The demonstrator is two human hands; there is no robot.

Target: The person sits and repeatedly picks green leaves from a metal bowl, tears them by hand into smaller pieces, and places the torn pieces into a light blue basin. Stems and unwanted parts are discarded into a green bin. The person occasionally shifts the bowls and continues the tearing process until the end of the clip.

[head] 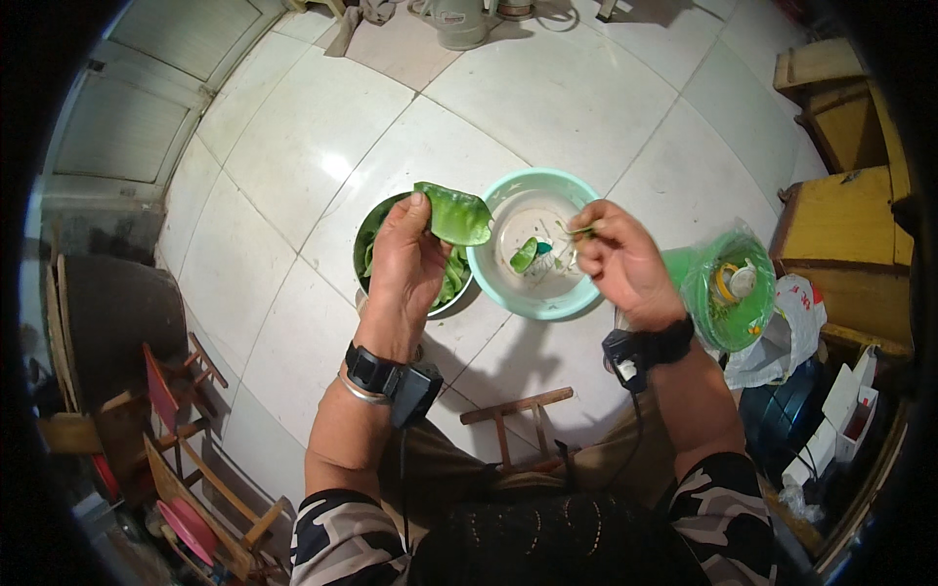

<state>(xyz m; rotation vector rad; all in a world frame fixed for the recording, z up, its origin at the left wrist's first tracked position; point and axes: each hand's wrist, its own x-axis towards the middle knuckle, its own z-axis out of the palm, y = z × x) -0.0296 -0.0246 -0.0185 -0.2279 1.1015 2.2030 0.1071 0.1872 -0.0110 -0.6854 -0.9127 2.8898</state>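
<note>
My left hand point(409, 253) holds a broad, flat green bean pod point(456, 214) between thumb and fingers, above a metal bowl point(360, 253) of similar green pods point(454, 277). To the right, my right hand point(623, 256) pinches a thin green strip point(582, 230) over the rim of a light turquoise plastic basin point(538, 306). One green pod piece point(524, 255), a small dark teal item and scattered thin scraps lie in the basin. The two vessels stand side by side on the floor, and my left hand partly hides the metal bowl.
A green bin point(696, 293) with a clear liner stands right of the basin, beside a white plastic bag point(788, 322). Yellow wooden furniture point(843, 212) lines the right side. Wooden stools point(220, 491) are at lower left; a grey-green watering can point(460, 22) stands at the top.
</note>
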